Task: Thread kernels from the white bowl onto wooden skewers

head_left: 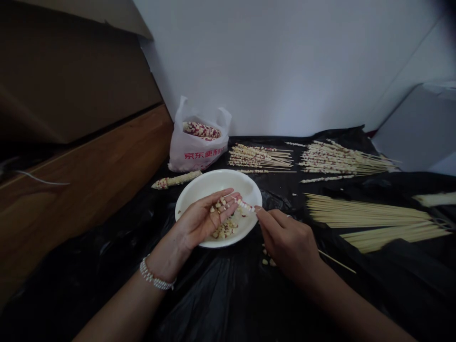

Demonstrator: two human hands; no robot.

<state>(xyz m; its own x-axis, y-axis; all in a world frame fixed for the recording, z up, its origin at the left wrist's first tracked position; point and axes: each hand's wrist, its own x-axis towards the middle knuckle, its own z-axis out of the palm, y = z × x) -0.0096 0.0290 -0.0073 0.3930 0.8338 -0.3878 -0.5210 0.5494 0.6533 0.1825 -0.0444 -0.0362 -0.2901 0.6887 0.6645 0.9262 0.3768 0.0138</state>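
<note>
My left hand [203,221] is palm up over a white bowl [183,228], fingers stretched out, with loose corn kernels [218,205] resting on it. Closed around a thin wooden skewer [337,261], my right hand [285,232] is beside the bowl's right rim. White and dark red kernels [245,205] are threaded on the skewer's front end, whose tip reaches the left fingers. More loose kernels [225,230] lie in the bowl under my left hand. A few kernels [265,261] are on the black plastic sheet, partly hidden by my right hand.
Behind the bowl stands a white plastic bag [178,152] with red-and-white corn cobs [201,129]. A mostly stripped cob [178,179] lies at left. Threaded skewers [260,156] form two piles at the back, the larger pile [331,159] rightward. Bare skewers [366,213] lie at right on black plastic [213,294].
</note>
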